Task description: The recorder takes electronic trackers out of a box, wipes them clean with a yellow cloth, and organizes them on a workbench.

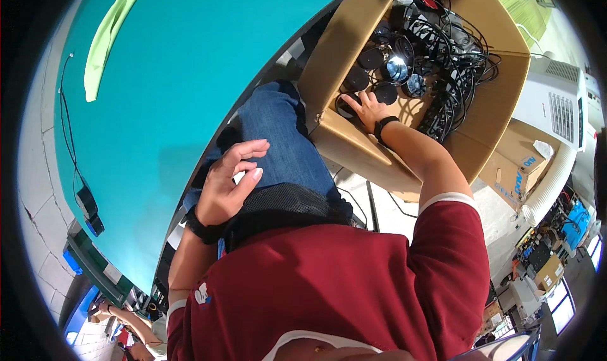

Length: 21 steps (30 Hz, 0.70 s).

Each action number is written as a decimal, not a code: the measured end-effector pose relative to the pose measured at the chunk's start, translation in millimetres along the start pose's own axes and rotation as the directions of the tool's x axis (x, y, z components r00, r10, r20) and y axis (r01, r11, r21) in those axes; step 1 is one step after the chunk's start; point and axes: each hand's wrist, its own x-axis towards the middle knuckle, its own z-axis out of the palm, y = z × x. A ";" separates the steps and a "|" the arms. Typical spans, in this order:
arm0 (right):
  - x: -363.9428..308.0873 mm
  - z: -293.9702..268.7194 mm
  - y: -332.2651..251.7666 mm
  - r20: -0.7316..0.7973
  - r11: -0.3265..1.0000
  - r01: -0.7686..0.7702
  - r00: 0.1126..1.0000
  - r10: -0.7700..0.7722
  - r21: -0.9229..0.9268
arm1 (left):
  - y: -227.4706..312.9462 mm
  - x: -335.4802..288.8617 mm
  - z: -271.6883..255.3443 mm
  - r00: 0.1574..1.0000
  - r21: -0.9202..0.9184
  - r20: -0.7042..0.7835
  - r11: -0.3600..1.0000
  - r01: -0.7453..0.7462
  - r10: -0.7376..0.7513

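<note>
My right hand [372, 111] reaches down into a large cardboard box [341, 42] at the upper right. Its fingers are spread, and the outstretched one lies at a dark round object [345, 107] by the box's near left corner; a grip on it does not show. Beside the fingertips sit several black round discs [384, 93] and shiny round pieces [396, 69] like lenses. A tangle of black cables [458, 64] fills the right side of the box. Over my lap, my left hand [231, 181] hangs with curved fingers apart and nothing in it.
A teal table [171, 95] spans the left, bearing a pale green strip [107, 45] and a black cable with a small dark device [87, 203]. A white machine [556, 98] and another cardboard box [518, 165] stand right. Another person's arm [129, 320] shows lower left.
</note>
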 end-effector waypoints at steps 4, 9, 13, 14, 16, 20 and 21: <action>-6.9 4.8 5.3 0.047 0.999 -0.041 0.998 0.040 0.030 | 18.1 7.6 3.2 1.000 -0.018 0.012 1.000 -0.004 0.004; -3.2 -1.5 3.2 0.052 0.998 -0.031 0.998 0.029 0.051 | 71.3 44.5 16.3 0.935 0.324 0.281 0.896 -0.304 0.216; 5.6 -1.9 -0.4 0.001 0.994 -0.077 0.997 0.078 0.078 | 100.1 96.5 53.0 0.855 0.226 0.335 0.847 -0.481 0.396; 6.8 -0.8 -0.8 -0.017 0.983 -0.136 0.990 0.139 0.124 | 101.8 110.7 68.7 0.905 0.098 0.274 0.926 -0.363 0.326; 8.2 2.2 -0.8 0.045 0.970 -0.198 0.980 0.193 0.143 | 97.4 151.7 95.0 0.854 0.102 0.274 0.869 -0.483 0.443; 0.3 12.0 8.0 0.004 0.959 -0.200 0.979 0.204 0.202 | 64.3 246.4 150.4 0.963 0.239 0.191 0.943 -0.232 0.189; -3.2 15.3 10.4 -0.021 0.977 -0.148 0.988 0.153 0.156 | 49.7 262.2 159.4 0.973 0.298 0.154 0.932 -0.209 0.169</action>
